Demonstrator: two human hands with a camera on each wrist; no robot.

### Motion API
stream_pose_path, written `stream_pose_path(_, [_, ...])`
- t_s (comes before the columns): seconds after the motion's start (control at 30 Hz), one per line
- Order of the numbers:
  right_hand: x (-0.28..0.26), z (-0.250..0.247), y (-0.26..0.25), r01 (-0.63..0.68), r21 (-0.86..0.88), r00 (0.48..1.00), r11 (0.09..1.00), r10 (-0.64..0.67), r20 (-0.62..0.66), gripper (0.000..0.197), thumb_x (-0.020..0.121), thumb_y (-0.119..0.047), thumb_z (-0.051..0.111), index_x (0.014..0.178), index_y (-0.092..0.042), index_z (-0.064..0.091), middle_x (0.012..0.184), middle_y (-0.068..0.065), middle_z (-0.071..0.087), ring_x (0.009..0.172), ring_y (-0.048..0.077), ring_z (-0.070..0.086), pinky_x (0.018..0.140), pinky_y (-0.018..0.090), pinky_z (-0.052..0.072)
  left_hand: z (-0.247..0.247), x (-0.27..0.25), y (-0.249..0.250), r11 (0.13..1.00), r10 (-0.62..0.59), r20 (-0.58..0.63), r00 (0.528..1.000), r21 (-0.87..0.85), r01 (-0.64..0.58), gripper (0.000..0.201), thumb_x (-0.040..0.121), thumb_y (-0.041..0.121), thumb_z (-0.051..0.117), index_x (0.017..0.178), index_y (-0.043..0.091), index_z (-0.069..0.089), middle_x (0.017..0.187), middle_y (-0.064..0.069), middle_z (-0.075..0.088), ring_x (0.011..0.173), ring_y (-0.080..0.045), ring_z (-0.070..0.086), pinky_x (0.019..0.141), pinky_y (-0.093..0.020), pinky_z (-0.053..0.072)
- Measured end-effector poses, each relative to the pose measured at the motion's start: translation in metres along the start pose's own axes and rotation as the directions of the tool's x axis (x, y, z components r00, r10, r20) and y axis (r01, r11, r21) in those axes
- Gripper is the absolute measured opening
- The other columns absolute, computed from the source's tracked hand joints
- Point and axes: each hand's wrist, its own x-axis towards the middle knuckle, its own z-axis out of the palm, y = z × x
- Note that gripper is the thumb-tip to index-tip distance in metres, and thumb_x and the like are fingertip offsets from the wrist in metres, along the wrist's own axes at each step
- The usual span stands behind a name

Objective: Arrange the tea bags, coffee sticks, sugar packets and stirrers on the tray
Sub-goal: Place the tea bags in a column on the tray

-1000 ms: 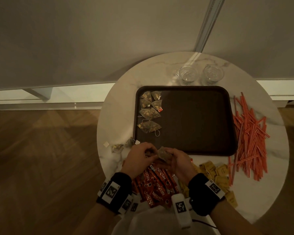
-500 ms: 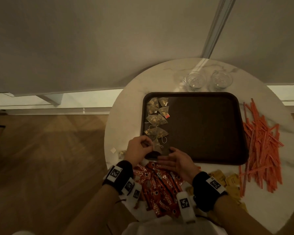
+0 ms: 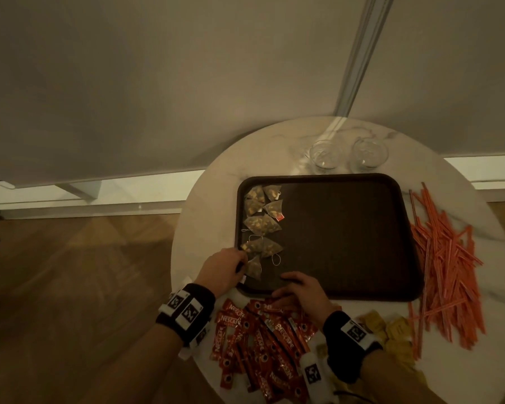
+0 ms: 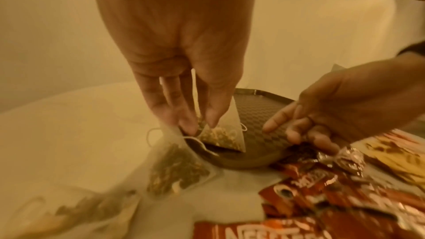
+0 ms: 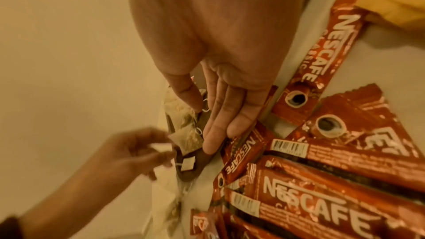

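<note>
The dark brown tray point(image 3: 347, 228) lies in the middle of the round table, with several pyramid tea bags point(image 3: 261, 225) in a column along its left side. My left hand point(image 3: 243, 262) pinches one more tea bag point(image 3: 254, 268) by its top, low over the tray's near left corner; thumb and fingers point(image 4: 212, 115) grip it in the left wrist view point(image 4: 223, 135). My right hand point(image 3: 287, 287) lies with straight fingers point(image 5: 216, 124) on the tray's near rim and holds nothing. Red coffee sticks point(image 3: 263, 336), yellow sugar packets point(image 3: 391, 330) and orange stirrers point(image 3: 446, 266) lie on the table.
Two empty glasses point(image 3: 324, 156) point(image 3: 369, 153) stand behind the tray. Loose tea bags point(image 4: 177, 168) lie on the table just left of the tray's near corner. The table's edge runs close under my wrists, with wooden floor point(image 3: 70, 287) to the left.
My left hand carried the tea bag from above the coffee sticks to the tray's near left corner. My right hand let go of it and settled on the tray's near rim.
</note>
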Motion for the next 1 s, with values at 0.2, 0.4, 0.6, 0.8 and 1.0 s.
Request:
stream_pose_path(0.2, [0.008,0.017,-0.003,0.045,-0.153,0.999,0.987,-0.042,0.025,0.032,0.097,0.002,0.044,0.128,-0.007,0.048,0.096,0.022,0.071,0.066,0.025,0.069,0.056,0.026,0.055,0.013,0.004,0.005,0.964,0.200,0.079,0.977,0.162,-0.211,0.051,0.091,0.020,0.060,0.139,0.029,0.047,0.144,0.006,0.041,0.112,-0.018,0.058,0.082,-0.026,0.047])
stream_pose_path(0.4, [0.010,0.013,-0.003,0.028,-0.124,0.999,0.992,-0.024,0.032,0.020,0.101,-0.003,0.041,0.117,-0.007,0.052,0.085,0.015,0.072,0.064,0.024,0.071,0.052,0.024,0.052,0.021,0.006,-0.014,0.970,0.213,-0.046,0.976,0.132,-0.205,0.020,0.095,0.026,0.057,0.110,0.022,0.068,0.115,0.005,0.062,0.094,-0.018,0.064,0.070,-0.028,0.049])
stream_pose_path(0.6, [0.016,0.009,0.002,0.024,-0.075,1.000,0.997,-0.023,0.012,0.021,0.102,-0.001,0.037,0.113,-0.002,0.054,0.080,0.017,0.071,0.060,0.025,0.071,0.043,0.025,0.048,0.023,0.009,-0.014,0.988,0.112,-0.107,0.988,0.121,-0.099,0.021,0.094,0.038,0.059,0.111,0.027,0.064,0.114,0.009,0.059,0.094,-0.013,0.060,0.067,-0.023,0.043])
stream_pose_path(0.8, [0.021,0.007,0.009,0.035,-0.105,0.999,0.994,-0.033,0.019,0.021,0.102,-0.003,0.037,0.110,-0.005,0.056,0.075,0.011,0.074,0.065,0.027,0.072,0.058,0.036,0.045,0.027,0.018,-0.009,0.991,0.041,-0.105,0.994,0.132,-0.027,0.028,0.091,0.045,0.060,0.116,0.032,0.061,0.115,0.012,0.057,0.093,-0.011,0.061,0.070,-0.025,0.046])
stream_pose_path(1.0, [0.021,0.007,0.008,0.042,-0.098,0.999,0.994,-0.040,0.014,0.020,0.102,-0.003,0.036,0.110,-0.003,0.055,0.076,0.012,0.073,0.064,0.026,0.072,0.049,0.031,0.043,0.019,0.024,0.000,0.988,0.008,-0.112,0.994,0.154,0.009,0.031,0.092,0.045,0.060,0.120,0.032,0.060,0.113,0.011,0.056,0.093,-0.012,0.062,0.069,-0.026,0.044])
